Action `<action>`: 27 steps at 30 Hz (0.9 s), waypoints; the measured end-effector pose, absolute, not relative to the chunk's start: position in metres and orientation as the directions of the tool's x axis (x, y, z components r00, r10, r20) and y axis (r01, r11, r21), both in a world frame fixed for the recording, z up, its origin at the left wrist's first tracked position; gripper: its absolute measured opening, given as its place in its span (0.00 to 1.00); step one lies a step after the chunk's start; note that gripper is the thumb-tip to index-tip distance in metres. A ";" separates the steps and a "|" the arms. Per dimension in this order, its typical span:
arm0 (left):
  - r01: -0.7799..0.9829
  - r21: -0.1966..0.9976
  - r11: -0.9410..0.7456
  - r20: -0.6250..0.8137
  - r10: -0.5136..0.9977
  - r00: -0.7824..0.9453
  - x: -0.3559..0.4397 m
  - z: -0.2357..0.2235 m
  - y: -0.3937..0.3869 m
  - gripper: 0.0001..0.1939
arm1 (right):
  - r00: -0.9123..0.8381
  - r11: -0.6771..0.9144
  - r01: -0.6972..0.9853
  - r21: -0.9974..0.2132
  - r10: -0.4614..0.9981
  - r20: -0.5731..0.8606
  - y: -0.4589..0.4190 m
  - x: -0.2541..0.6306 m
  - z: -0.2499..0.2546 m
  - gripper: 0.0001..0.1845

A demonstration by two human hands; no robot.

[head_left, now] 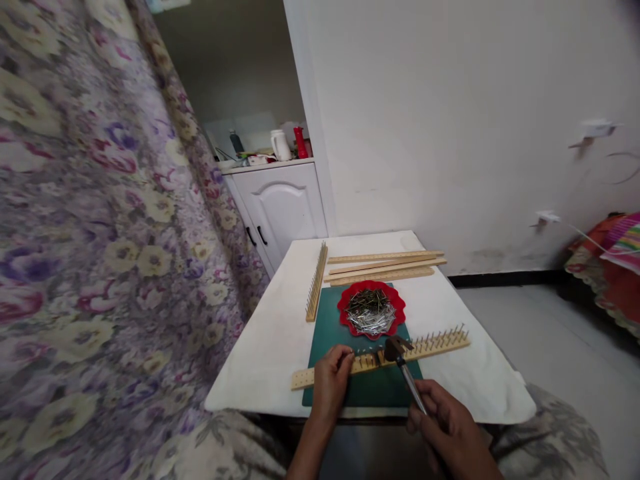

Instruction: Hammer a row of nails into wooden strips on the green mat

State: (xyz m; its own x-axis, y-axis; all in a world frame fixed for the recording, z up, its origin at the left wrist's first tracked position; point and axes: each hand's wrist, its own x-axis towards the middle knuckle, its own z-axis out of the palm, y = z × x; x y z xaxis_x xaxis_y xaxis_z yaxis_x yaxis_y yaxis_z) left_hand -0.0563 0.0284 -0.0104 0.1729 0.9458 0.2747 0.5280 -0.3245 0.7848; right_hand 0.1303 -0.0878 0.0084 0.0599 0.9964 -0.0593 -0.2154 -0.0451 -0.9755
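Observation:
A wooden strip [303, 379] with a row of holes lies across a green mat [327, 319]. Several nails [437, 341] stand up from its middle and right parts. My left hand [331, 377] rests over the strip, thumb and forefinger pinched on a nail at the left end of the row; the fingertips mostly hide it. My right hand [443, 417] is closed round the handle of a hammer [413, 387]. The hammer's dark head is over the nails, just right of my left hand; contact cannot be made out. Behind it, a red scalloped dish [343, 308] holds many loose nails [371, 312].
A second wooden strip [317, 283] set with nails lies at the table's left. Several bare strips [385, 267] lie at the back of the white-covered table [255, 360]. A floral curtain [125, 267] hangs at left, with a white cabinet [285, 207] behind.

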 end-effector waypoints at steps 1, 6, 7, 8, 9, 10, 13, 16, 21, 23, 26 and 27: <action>0.526 0.784 -0.328 0.278 0.945 0.174 -0.056 -0.011 0.029 0.11 | 0.072 -0.031 -0.214 -0.976 0.996 -0.048 -0.088 0.130 0.008 0.18; 0.519 0.784 -0.341 0.296 0.940 0.170 -0.054 -0.012 0.030 0.09 | 0.037 -0.052 -0.185 -0.981 0.998 -0.059 -0.085 0.127 0.012 0.17; 0.518 0.783 -0.344 0.301 0.939 0.167 -0.053 -0.012 0.030 0.08 | 0.015 -0.057 -0.176 -0.983 0.998 -0.061 -0.083 0.126 0.014 0.17; 0.515 0.784 -0.347 0.307 0.937 0.164 -0.053 -0.013 0.030 0.08 | -0.006 -0.062 -0.165 -0.984 0.998 -0.062 -0.080 0.124 0.017 0.16; 0.510 0.785 -0.351 0.313 0.936 0.162 -0.053 -0.013 0.031 0.08 | -0.030 -0.065 -0.155 -0.986 0.998 -0.061 -0.077 0.122 0.020 0.15; 0.505 0.787 -0.355 0.318 0.934 0.161 -0.053 -0.014 0.031 0.08 | -0.047 -0.066 -0.145 -0.987 0.997 -0.059 -0.074 0.120 0.023 0.14; 0.481 0.795 -0.369 0.329 0.929 0.169 -0.053 -0.016 0.032 0.07 | -0.107 -0.068 -0.122 -0.990 0.993 -0.055 -0.064 0.111 0.031 0.10; 0.465 0.804 -0.370 0.327 0.929 0.174 -0.054 -0.017 0.032 0.07 | -0.122 -0.075 -0.098 -0.992 0.990 -0.063 -0.056 0.102 0.032 0.10; 0.464 0.805 -0.369 0.328 0.929 0.170 -0.054 -0.020 0.032 0.07 | -0.121 -0.058 -0.037 -0.998 0.991 -0.053 -0.051 0.095 0.028 0.11; 0.483 0.795 -0.368 0.328 0.929 0.168 -0.054 -0.021 0.032 0.08 | -0.121 -0.047 -0.001 -0.999 0.992 -0.047 -0.050 0.094 0.028 0.11; 0.500 0.784 -0.367 0.328 0.929 0.168 -0.054 -0.022 0.033 0.08 | -0.121 -0.026 0.032 -0.999 0.992 -0.030 -0.050 0.095 0.029 0.11; 0.500 0.785 -0.367 0.326 0.930 0.170 -0.054 -0.022 0.033 0.08 | -0.123 -0.022 0.033 -0.999 0.992 -0.026 -0.050 0.095 0.030 0.11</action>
